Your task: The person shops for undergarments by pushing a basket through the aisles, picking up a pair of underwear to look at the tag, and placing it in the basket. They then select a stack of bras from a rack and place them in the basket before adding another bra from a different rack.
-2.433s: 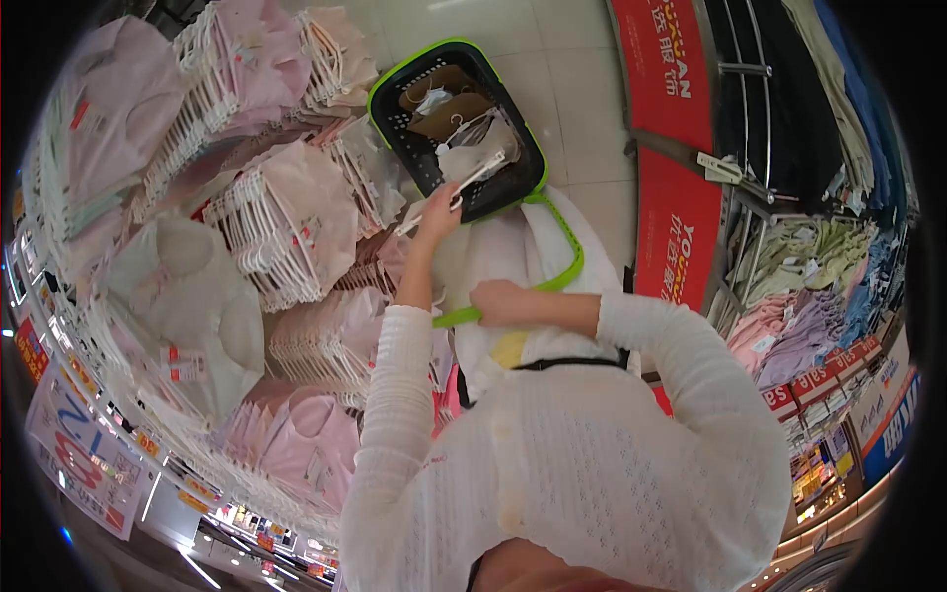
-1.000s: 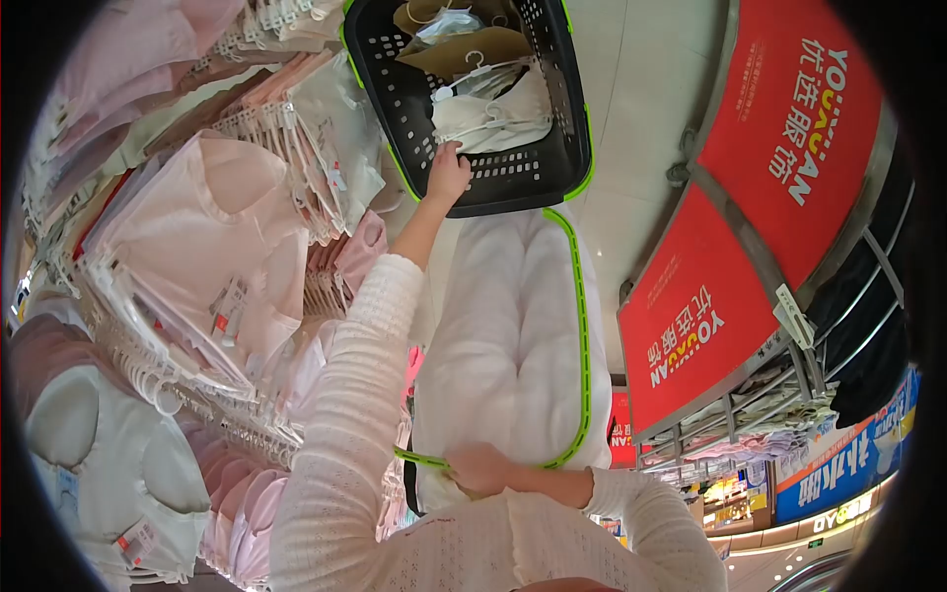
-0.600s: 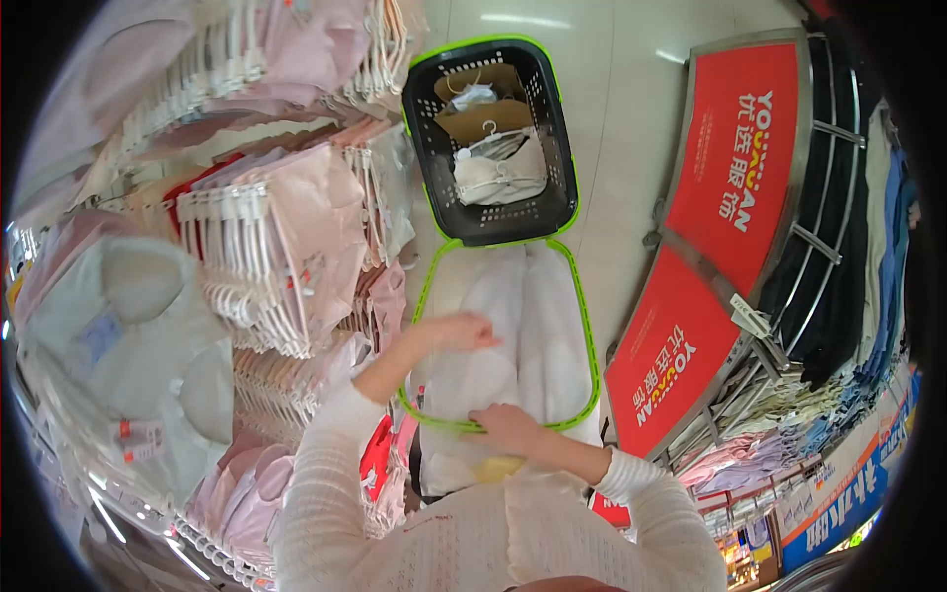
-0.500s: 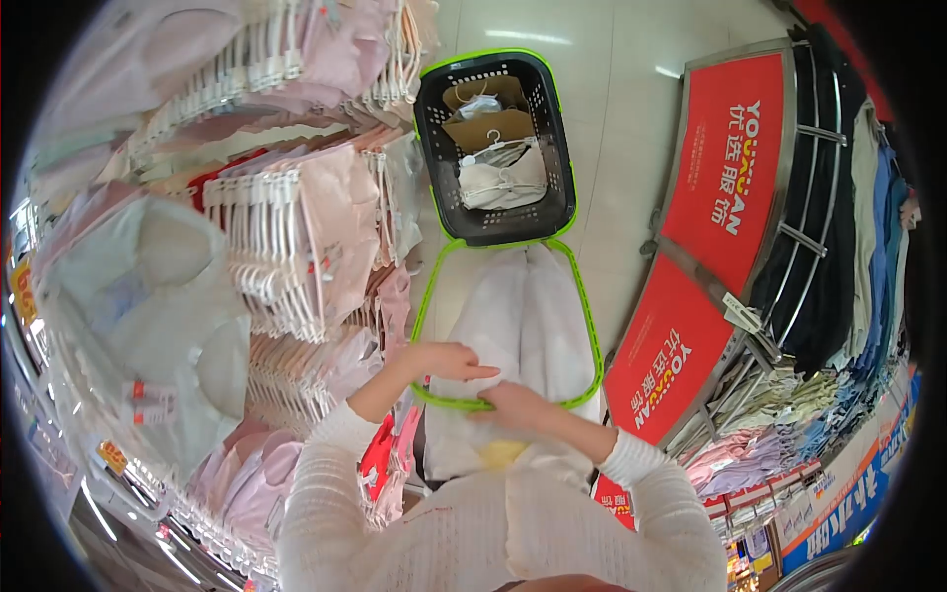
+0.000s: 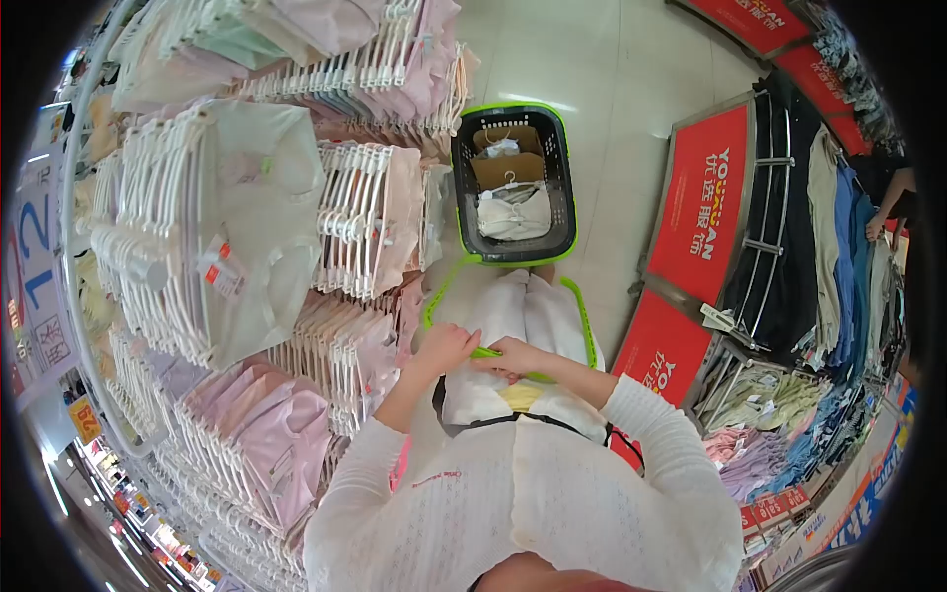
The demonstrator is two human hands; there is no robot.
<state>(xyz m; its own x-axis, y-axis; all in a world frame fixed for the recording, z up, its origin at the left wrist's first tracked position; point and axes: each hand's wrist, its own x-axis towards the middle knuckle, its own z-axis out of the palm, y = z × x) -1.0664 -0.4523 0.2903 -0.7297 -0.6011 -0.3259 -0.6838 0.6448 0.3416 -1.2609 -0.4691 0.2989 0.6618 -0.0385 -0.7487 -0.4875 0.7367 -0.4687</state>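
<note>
My left hand is closed on the near end of the basket's green handle, left of the middle. Right beside it my right hand is closed round the same handle. The black basket with a green rim stands on the floor in front of my legs. Inside lie a folded whitish garment with a hanger and a brown piece with a small light item above it.
Racks of pale underwear on white hangers line the left. On the right stand red sign panels, metal rails and hung trousers. Another person's arm shows at the far right. Pale floor runs ahead.
My left hand has gone from an extended finger near the handle to a closed grip on it. The view has shifted, so racks, signs and basket appear displaced; the other person's arm shows more.
</note>
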